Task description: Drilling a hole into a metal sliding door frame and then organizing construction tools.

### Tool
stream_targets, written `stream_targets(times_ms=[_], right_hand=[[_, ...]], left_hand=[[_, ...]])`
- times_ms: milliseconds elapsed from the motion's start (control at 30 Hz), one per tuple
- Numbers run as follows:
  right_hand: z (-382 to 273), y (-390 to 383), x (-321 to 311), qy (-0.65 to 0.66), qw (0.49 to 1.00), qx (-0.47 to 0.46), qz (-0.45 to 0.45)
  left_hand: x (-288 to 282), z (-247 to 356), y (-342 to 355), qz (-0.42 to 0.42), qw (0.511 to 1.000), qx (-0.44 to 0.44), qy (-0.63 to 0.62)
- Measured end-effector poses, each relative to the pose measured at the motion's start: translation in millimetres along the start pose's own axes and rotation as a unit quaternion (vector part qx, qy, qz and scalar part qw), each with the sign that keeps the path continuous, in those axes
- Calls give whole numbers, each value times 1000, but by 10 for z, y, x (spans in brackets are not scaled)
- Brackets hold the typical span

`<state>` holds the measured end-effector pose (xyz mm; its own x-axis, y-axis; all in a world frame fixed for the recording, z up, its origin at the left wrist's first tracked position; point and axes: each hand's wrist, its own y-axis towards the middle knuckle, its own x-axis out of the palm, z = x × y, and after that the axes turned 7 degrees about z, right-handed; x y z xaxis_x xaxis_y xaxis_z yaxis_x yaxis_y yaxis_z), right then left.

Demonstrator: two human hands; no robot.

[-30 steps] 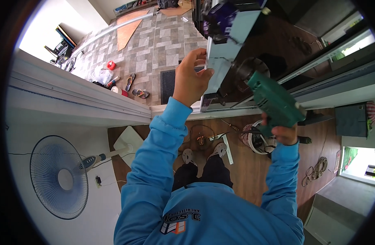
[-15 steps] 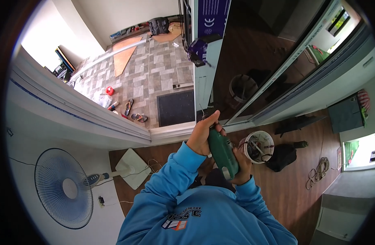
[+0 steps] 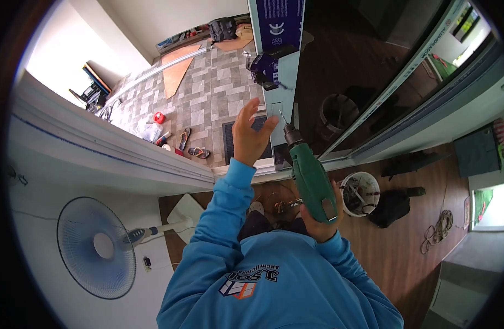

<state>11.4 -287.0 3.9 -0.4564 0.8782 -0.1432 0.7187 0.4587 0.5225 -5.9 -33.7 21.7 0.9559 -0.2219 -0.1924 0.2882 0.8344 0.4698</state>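
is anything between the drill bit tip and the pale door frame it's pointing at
Nothing visible blocks it. The green drill, held in the right hand, aims its bit up at the pale door frame with open space ahead of the tip. The left hand is raised beside the bit, on its left, not across its line.

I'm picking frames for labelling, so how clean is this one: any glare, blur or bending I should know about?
Head view: strong fisheye, so the white ledge bows and black corners ring the picture; daylight blows out the upper left and the window at the right edge; the left hand and the green drill in the right hand look sharp, without motion blur; the dark glass panel shows faint reflections.
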Motion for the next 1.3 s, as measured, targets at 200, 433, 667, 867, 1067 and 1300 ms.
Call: stream_targets(times_ms=[200,433,667,867,1067,1300], right_hand=[[63,-291,424,-44,997,53,27],[222,-678,676,-97,985,125,72],[166,-533,766,-88,987,72,114],[64,-368,667,-160,984,73,-5],[41,-429,846,-38,992,58,103],[-218,-361,871,-138,985,43,89]], left_hand=[[-7,-184,297,-125,985,-59,-105],[4,-244,450,-161,979,-53,-113],[35,-246,480,-155,974,-48,-157],[46,-248,490,-161,971,-72,-162],[-48,-121,503,-195,979,16,-64],[22,-173,498,-177,971,-2,-158]])
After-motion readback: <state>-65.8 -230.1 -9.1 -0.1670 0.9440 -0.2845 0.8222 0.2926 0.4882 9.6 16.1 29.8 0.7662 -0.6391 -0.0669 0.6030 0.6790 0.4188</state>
